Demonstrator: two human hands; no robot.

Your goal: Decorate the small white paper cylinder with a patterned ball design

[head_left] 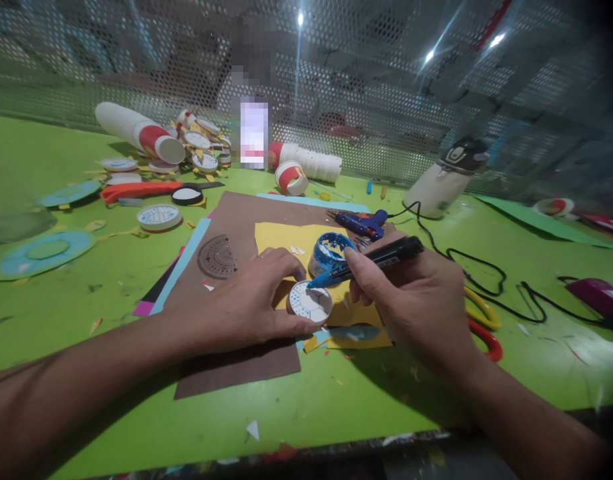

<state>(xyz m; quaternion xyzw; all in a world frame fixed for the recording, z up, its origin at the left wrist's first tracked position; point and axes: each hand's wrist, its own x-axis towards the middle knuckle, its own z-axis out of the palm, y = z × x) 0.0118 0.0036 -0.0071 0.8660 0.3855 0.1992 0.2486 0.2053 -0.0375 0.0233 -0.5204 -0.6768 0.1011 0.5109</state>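
Between the thumb and fingers of my left hand is a small round white disc. Dark lines divide its face into sections, and blue dots fill the left ones. My right hand grips a black marker whose blue-coated tip touches or nearly touches the disc's upper edge. Just behind the disc stands an open jar of blue paint, with paint smeared inside its rim. Yellow paper and brown sheets lie beneath. A blue-stained strip rests in front of the disc.
A blue glue gun with a black cord lies behind the jar. Red-handled scissors, a dotted disc and paper cups are at left. Yellow and red scissor handles sit beside my right wrist. A pale bottle stands at back right.
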